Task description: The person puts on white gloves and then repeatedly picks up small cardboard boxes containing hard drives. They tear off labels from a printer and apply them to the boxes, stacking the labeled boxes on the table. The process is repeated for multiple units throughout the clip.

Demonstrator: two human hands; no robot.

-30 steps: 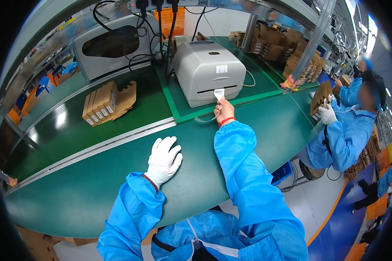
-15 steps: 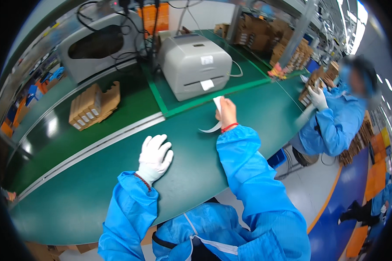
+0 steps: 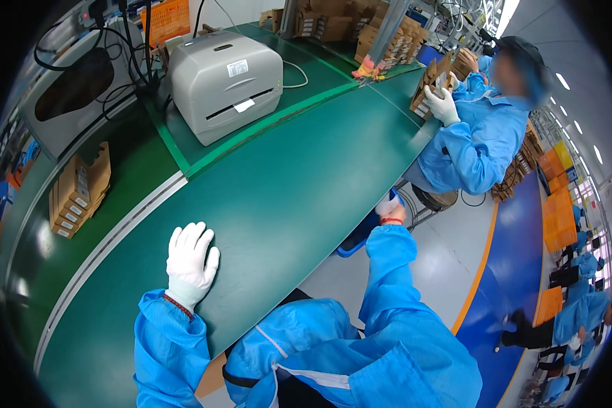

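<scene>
My left hand (image 3: pixel 192 262), in a white glove, lies on the green worktop (image 3: pixel 279 183) with its fingers stretched out and holds nothing. My bare right hand (image 3: pixel 394 213), a red band at its wrist, is past the worktop's right edge, at a blue bin (image 3: pixel 355 246) below it. A crumpled-looking white paper strip (image 3: pixel 386 205) shows at its closed fingers, blurred and partly hidden. On the far side stands a grey label printer (image 3: pixel 224 81), with a short white label (image 3: pixel 244 105) sticking out of its slot.
Folded brown cartons (image 3: pixel 75 194) lie on the dark green belt at left, behind a metal rail (image 3: pixel 115 234). A co-worker (image 3: pixel 479 136) in blue handles cardboard (image 3: pixel 428 85) at the right. A stool (image 3: pixel 435 198) and cables are near the bin.
My right hand has moved from in front of the printer, right and down over the worktop's edge to the bin, taking the paper strip along. The view has turned right; my left hand stays flat.
</scene>
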